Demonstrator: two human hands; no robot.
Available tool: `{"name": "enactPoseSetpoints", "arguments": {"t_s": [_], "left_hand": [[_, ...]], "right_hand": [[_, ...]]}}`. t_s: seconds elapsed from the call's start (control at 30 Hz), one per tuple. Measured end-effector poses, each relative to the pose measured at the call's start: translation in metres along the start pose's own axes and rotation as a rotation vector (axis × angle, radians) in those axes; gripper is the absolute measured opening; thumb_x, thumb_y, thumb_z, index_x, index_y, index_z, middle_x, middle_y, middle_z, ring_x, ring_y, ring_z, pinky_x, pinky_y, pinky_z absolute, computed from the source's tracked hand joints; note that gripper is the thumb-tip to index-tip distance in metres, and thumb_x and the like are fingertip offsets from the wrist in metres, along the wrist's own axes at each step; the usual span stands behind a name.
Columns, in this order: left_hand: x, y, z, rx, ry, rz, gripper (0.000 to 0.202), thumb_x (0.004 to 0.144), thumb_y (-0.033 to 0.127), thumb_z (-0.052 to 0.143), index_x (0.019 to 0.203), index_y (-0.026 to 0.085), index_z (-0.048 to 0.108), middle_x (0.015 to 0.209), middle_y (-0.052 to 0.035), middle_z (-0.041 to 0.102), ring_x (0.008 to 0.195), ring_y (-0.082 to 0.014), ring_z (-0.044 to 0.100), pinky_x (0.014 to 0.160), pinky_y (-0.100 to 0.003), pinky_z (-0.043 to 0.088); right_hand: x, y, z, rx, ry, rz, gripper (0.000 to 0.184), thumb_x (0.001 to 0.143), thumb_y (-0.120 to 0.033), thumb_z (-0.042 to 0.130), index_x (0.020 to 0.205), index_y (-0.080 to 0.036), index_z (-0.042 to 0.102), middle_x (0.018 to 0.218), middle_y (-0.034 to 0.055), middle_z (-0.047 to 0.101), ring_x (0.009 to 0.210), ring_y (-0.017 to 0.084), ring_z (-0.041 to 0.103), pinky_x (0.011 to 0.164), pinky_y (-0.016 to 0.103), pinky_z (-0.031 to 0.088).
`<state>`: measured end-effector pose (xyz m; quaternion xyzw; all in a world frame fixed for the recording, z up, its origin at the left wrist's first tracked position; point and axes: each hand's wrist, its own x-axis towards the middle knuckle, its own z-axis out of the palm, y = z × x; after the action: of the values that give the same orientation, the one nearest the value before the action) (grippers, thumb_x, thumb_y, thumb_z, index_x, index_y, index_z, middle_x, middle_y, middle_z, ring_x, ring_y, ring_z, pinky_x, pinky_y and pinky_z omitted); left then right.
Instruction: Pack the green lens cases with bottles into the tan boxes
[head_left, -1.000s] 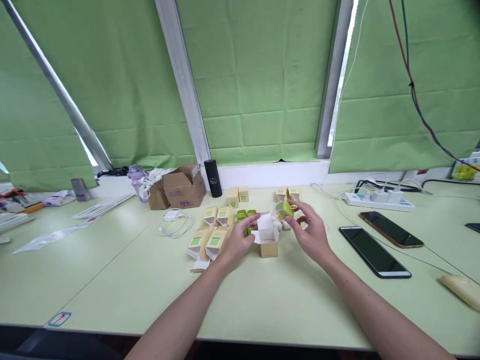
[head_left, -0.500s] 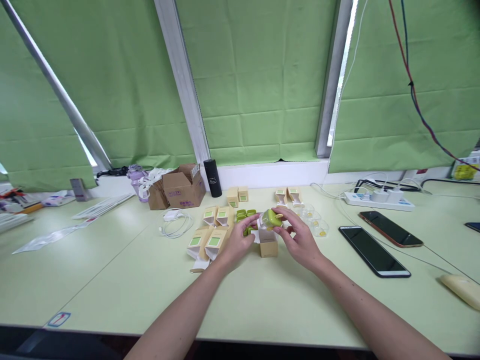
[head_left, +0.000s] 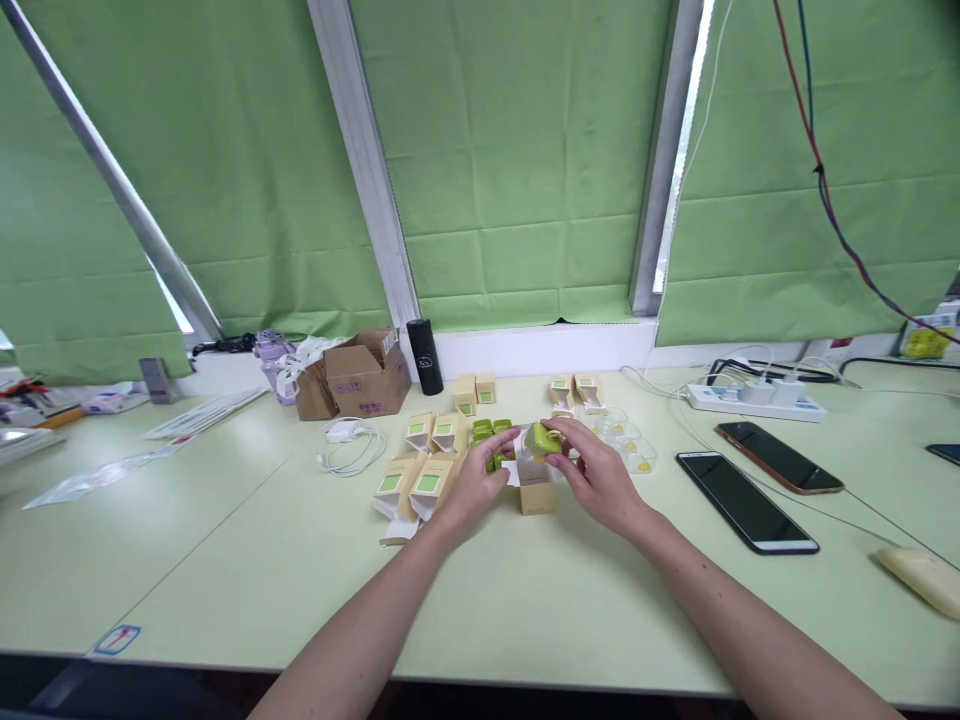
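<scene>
My right hand (head_left: 600, 475) pinches a small clear container with a green lid (head_left: 544, 440) between thumb and fingers, just above an open small cardboard box (head_left: 538, 498). My left hand (head_left: 478, 478) is at the box's left side, its thumb by a white flap and its fingertips close to the container; its fingers partly hide the grip. Behind that hand, several green lids (head_left: 482, 428) are clustered. On the right, several clear cups with yellow bits (head_left: 637, 455) lie past my right hand. Open cardboard boxes with green labels (head_left: 429, 483) stand left of my left hand.
More small boxes stand farther back (head_left: 465, 388), beside a black bottle (head_left: 425, 357) and a brown carton (head_left: 367, 375). A white charger cable (head_left: 352, 440) lies left. Two phones (head_left: 746, 502), a power strip (head_left: 757, 400) and a yellowish mouse (head_left: 919, 578) are right.
The green-lidded container has tilted and settled slightly lower over the box, with my right hand still on it. My left hand has hardly moved.
</scene>
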<state>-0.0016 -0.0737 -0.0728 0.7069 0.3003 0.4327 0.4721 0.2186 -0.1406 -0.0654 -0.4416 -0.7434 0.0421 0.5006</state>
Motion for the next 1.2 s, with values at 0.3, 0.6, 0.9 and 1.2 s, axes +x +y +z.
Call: {"name": "enactPoseSetpoints", "arguments": {"t_s": [0.3,0.6,0.9,1.2], "left_hand": [[-0.0006,-0.0017,-0.0009,0.031,0.006,0.005,0.076,0.072,0.005,0.059,0.147,0.018,0.066,0.145,-0.0132,0.07,0.129,-0.0294,0.065,0.116,-0.046,0.049],[-0.0019,0.0017,-0.0003,0.029,0.01,-0.019,0.077,0.072,0.005,0.058,0.148,0.018,0.066,0.145,-0.0136,0.069,0.131,-0.0297,0.064,0.114,-0.046,0.049],[-0.0026,0.0041,0.0011,0.015,0.01,-0.018,0.077,0.072,0.006,0.058,0.147,0.018,0.066,0.144,-0.0138,0.07,0.13,-0.0297,0.065,0.113,-0.046,0.051],[-0.0019,0.0017,0.0002,0.018,0.009,-0.012,0.078,0.071,0.006,0.058,0.147,0.018,0.067,0.141,-0.0139,0.071,0.128,-0.0292,0.065,0.112,-0.045,0.053]], "right_hand": [[-0.0018,-0.0005,-0.0011,-0.125,-0.105,-0.012,0.036,0.109,-0.031,0.051,0.144,-0.03,0.058,0.139,0.0085,0.071,0.082,0.021,0.073,0.072,0.037,0.057],[-0.0029,-0.0023,-0.0021,-0.148,-0.13,-0.014,0.031,0.103,-0.026,0.056,0.134,-0.028,0.06,0.123,0.0064,0.076,0.083,0.022,0.072,0.073,0.036,0.052],[-0.0058,-0.0044,-0.0006,-0.166,-0.166,0.017,0.024,0.101,-0.028,0.059,0.124,-0.026,0.057,0.11,0.0051,0.075,0.088,0.024,0.07,0.077,0.037,0.049],[-0.0083,-0.005,0.0005,-0.156,-0.194,0.022,0.026,0.098,-0.028,0.06,0.124,-0.027,0.056,0.113,0.0062,0.073,0.089,0.024,0.065,0.078,0.036,0.049]]}}
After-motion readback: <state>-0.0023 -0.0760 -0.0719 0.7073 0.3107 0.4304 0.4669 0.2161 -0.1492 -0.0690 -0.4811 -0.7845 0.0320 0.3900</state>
